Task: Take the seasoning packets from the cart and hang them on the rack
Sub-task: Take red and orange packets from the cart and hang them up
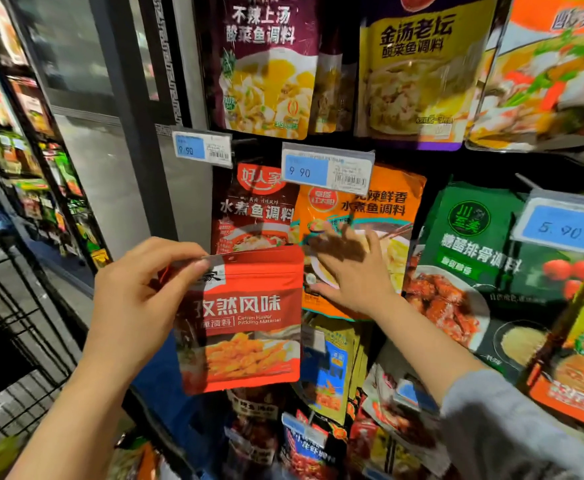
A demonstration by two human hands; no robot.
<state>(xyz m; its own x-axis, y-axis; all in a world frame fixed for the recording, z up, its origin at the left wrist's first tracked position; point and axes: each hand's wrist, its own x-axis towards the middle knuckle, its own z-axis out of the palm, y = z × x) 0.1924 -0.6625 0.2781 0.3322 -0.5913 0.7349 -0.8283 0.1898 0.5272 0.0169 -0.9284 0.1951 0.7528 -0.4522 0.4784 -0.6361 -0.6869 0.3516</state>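
My left hand [138, 292] pinches the top left corner of a red seasoning packet [249, 323] with white Chinese lettering and a picture of fries. The packet hangs upright in front of the rack, just below a dark red fish-seasoning packet [252, 209]. My right hand [349, 268] lies flat with straight fingers against an orange packet [380, 206] hanging on the rack, right of the red one. The peg behind the orange packet is hidden.
The black wire cart [13, 306] stands at the lower left. Price tags [325, 168] [564, 226] stick out from the pegs. A green packet [474, 244] and yellow packets [418, 74] hang to the right and above. More packets crowd the rows below.
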